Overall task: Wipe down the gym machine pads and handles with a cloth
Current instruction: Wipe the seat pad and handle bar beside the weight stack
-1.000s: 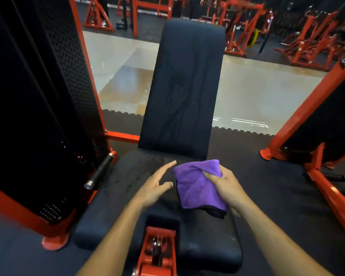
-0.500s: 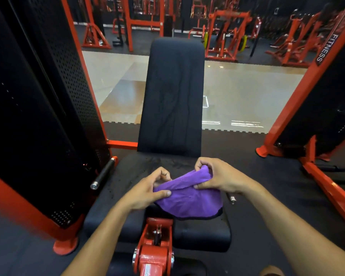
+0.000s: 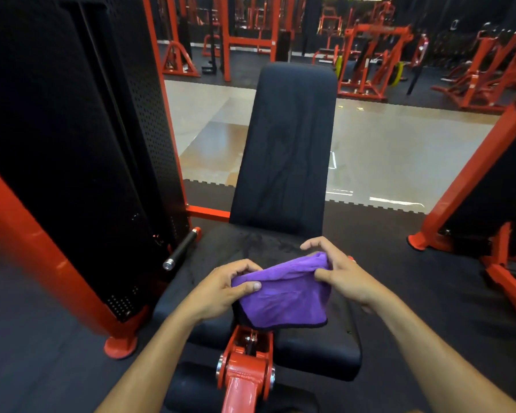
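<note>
A purple cloth [image 3: 283,296] with a dark hem hangs folded above the black seat pad [image 3: 319,350] of the machine. My left hand [image 3: 224,289] pinches its left top corner between thumb and fingers. My right hand [image 3: 340,272] grips the right top corner, fingers curled over the fold. The tall black back pad [image 3: 283,150] stands upright just behind the seat, and damp streaks show on the seat near its base. A black handle bar [image 3: 181,248] with a chrome end sticks out at the seat's left.
A black perforated weight-stack shroud [image 3: 81,144] in a red frame stands close on the left. A red pivot arm [image 3: 245,374] rises at the seat's front edge. Another red-framed machine [image 3: 471,174] slants at the right. Beyond lie a shiny tiled aisle and several red machines.
My left hand went from lying flat on the seat to pinching the cloth. Both hands lifted the cloth off the pad and spread it between them. The view tilted up.
</note>
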A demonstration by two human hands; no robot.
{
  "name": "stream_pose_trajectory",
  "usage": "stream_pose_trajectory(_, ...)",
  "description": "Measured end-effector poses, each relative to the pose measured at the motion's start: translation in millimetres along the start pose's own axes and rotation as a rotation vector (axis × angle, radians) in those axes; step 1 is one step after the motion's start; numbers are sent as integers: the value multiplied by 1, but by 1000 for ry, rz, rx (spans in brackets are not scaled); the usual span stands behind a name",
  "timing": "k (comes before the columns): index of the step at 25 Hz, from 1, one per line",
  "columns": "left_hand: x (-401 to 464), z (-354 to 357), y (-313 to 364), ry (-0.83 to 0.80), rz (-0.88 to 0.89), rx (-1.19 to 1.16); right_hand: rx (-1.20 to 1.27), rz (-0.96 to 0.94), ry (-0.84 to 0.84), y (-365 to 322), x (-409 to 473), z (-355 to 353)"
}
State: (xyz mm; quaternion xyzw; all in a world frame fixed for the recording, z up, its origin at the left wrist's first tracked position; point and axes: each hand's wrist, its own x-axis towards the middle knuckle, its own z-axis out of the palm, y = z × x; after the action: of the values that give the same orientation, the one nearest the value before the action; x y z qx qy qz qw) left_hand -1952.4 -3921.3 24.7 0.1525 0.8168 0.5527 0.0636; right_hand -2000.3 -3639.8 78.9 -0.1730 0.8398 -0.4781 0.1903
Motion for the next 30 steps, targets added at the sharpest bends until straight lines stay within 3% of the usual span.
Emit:
stream_pose_trajectory(3, -14, -5, 2, 62, 1, -32, -267, -104, -169, -6, 4, 19)
stream_pose_trajectory(6, -20, -22, -6, 83, 15, -17, -436, -171, -132, -17, 24, 25)
stream_pose_trajectory(10, -21, -31, -47, 173, 8, 68, -285, 38, -70, -14, 45, 34)
stream_pose_trajectory(13, -19, -35, -96, 257, -139, 384, -8, 181, 90, -3, 57, 43)
stream_pose_trajectory(17, 6, -50, -150, 84, -372, 713, 216, 273, 338, 2, 94, 45)
stream_pose_trajectory(21, 46, -60, -195, 17, -461, 839, 137, 288, 377, 18, 177, 51)
stream_pose_trajectory(26, 48, -49, -225, 153, -404, 855, -277, 122, 264, 58, 351, 68)
stream_pose_trajectory(30, 45, -50, -237, 226, -347, 910, -577, -75, -85, 71, 483, 129)
